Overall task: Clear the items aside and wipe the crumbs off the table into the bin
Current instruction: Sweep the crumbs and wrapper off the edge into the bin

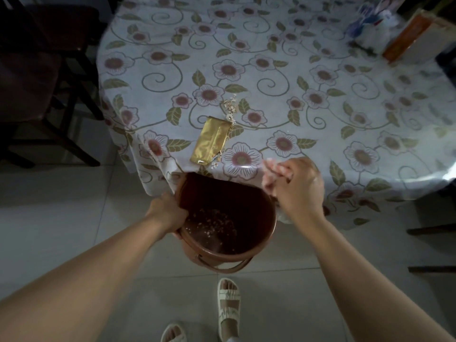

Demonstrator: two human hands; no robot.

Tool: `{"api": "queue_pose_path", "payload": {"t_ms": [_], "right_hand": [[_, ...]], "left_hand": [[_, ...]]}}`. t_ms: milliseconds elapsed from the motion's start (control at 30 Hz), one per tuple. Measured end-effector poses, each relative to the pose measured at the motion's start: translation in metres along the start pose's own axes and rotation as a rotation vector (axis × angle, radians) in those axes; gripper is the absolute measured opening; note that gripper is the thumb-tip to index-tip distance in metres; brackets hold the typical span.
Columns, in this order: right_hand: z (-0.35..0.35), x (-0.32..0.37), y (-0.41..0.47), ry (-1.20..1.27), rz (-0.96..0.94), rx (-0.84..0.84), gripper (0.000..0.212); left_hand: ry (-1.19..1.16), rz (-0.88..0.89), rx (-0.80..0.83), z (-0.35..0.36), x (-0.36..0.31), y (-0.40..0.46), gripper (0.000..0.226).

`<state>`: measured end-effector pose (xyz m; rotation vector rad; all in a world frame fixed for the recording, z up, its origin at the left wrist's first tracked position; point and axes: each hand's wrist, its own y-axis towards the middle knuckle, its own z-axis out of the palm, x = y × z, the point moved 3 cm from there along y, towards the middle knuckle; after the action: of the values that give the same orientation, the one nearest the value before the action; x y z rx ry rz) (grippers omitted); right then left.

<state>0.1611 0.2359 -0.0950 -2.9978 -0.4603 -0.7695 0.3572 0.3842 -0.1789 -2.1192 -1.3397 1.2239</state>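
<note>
Under the near table (271,77) edge, a brown bin (259,245) is held with its mouth tucked against the hanging floral cloth. That bin is the landmark for all else. Beyond it the table spreads wide, with a blurred bag (370,23) and a box (409,38) pushed to its far right corner, well away from the bin, so the clearing looks done. Just beyond the bin's rim a gold packet (212,140) lies flat on the cloth, and a trail of crumbs (231,109) runs along its right side, from its far end back toward the bin. More crumbs sit in the bin's bottom.

The left hand (167,212) is curled over the bin's left rim, gripping it. The right hand (299,186) hovers at the bin's right, fingers bunched around a pale pink cloth (270,172).

Wiping into the bin is the step in hand, seemingly partway through. Next, I judge, the right hand must reach past the packet, sweep the trail toward the rim, and keep the bin snug under the edge; the packet itself may need shifting or binning.
</note>
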Motion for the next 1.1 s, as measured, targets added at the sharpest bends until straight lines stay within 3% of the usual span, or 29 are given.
{"api": "queue_pose_path", "payload": {"t_ms": [133, 233, 400, 500, 600, 667, 733, 833, 967, 1100], "right_hand": [[0.012, -0.019, 0.012, 0.015, 0.168, -0.059, 0.023], [0.041, 0.002, -0.017, 0.161, -0.049, 0.021, 0.020], [0.092, 0.013, -0.058, -0.176, -0.456, 0.433, 0.021], [0.090, 0.024, -0.057, -0.141, -0.479, 0.386, 0.014], [0.085, 0.032, -0.056, -0.144, -0.408, 0.558, 0.022], [0.073, 0.036, -0.045, 0.051, -0.327, 0.479, 0.023], [0.052, 0.042, -0.032, 0.204, -0.282, 0.279, 0.023], [0.018, 0.041, 0.005, 0.330, -0.159, 0.098, 0.025], [-0.001, 0.009, 0.072, 0.226, 0.056, -0.048, 0.020], [0.017, -0.019, 0.106, 0.073, 0.283, -0.035, 0.035]], "left_hand": [[-0.011, 0.012, -0.022, 0.001, 0.000, -0.001, 0.011], [-0.016, 0.002, -0.021, -0.001, 0.001, 0.000, 0.014], [-0.005, -0.014, -0.015, -0.004, 0.004, 0.000, 0.021], [0.006, 0.000, -0.002, -0.006, 0.006, 0.002, 0.024], [0.015, -0.015, -0.023, -0.007, 0.009, 0.002, 0.023], [-0.014, -0.001, -0.015, -0.009, 0.008, 0.005, 0.021], [-0.029, -0.005, 0.014, -0.010, 0.008, 0.006, 0.021], [-0.050, -0.020, 0.003, -0.013, 0.008, 0.010, 0.036], [-0.054, -0.069, 0.010, -0.020, 0.000, 0.010, 0.035], [-0.025, -0.059, -0.015, -0.022, -0.005, 0.014, 0.027]]}}
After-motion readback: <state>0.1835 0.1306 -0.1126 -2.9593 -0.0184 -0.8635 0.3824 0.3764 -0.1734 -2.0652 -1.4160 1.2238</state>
